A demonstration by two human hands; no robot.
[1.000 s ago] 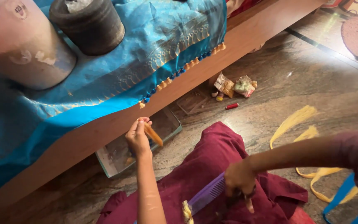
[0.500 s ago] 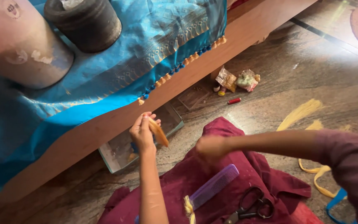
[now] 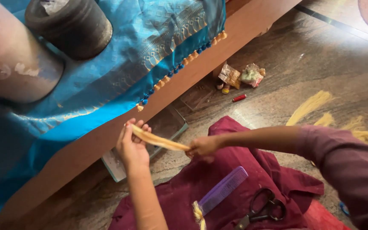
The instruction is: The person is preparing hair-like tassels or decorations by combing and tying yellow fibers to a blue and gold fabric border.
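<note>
1. The left hand (image 3: 132, 147) is closed around one end of a tan bundle of fibre strands (image 3: 158, 141), fingers curled over it and thumb pressing from the side, close to the wooden edge of the bench (image 3: 107, 136).
2. The right hand (image 3: 203, 147) is pinched shut on the other end, so the bundle runs taut and slightly sloped between both hands, above the maroon cloth (image 3: 235, 170) on the lap.
3. To do this well, I judge the tension should stay even: both grips firm near the ends, with no slack in the middle, so the strands lie parallel and do not fray or slip.
4. The purple comb (image 3: 223, 190) and the black scissors (image 3: 264, 206) lie on the maroon cloth just below the right hand, within easy reach.
5. Loose yellow fibre tufts (image 3: 311, 104) lie well apart on the stone floor (image 3: 277, 98).
</note>
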